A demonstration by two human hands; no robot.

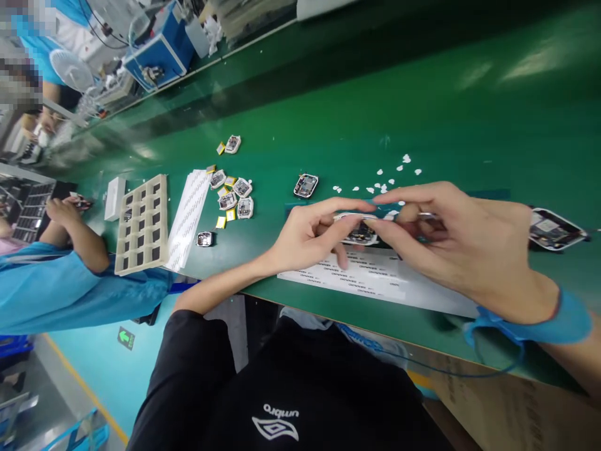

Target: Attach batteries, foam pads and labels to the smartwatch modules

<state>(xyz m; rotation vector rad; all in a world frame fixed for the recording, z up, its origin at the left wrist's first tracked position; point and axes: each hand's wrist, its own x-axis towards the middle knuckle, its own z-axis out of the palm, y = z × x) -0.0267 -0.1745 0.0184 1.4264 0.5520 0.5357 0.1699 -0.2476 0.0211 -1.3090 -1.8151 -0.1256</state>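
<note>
Both hands meet over the white printed sheet, holding a small open smartwatch-like case (360, 234) with a pale rim and dark electronics inside. My left hand (315, 230) grips its left side, thumb across the top edge. At its right side, the thumb and index finger of my right hand (436, 235) close in on the upper edge; whether a small part lies between those fingertips is hidden. A blue wrist strap (544, 326) circles my right wrist. Small white pieces (384, 188) are scattered just beyond my hands.
Another open case (306, 185) lies beyond my left hand, and a larger-looking one (556, 229) at far right. Several cases (228, 200) with yellow-edged batteries (220, 222) sit left, near a compartment tray (142, 225). A co-worker's blue sleeve (70, 288) is at the left.
</note>
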